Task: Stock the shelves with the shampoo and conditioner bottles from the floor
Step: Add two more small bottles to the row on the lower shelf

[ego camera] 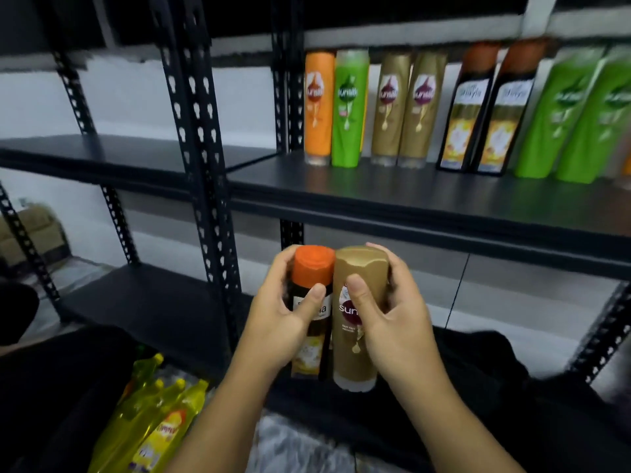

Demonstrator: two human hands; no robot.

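Holding two bottles side by side in front of the black metal rack, the person has one in each hand. The left hand (283,322) is curled round a black bottle with an orange cap (313,264), with the thumb on the label and the cap pointing up. The right hand (396,322) is wrapped round a gold Sunsilk bottle (353,356), with the thumb laid across its front. The two bottles touch along their sides. Both are below the front edge of the middle shelf (409,199), not yet on it. At the back of that shelf a row stands upright: an orange bottle (319,107), a green bottle (350,110), two gold bottles (391,107), two black bottles (467,114) and two larger green bottles (560,117). Yellow bottles (160,414) lie on the floor at the lower left.
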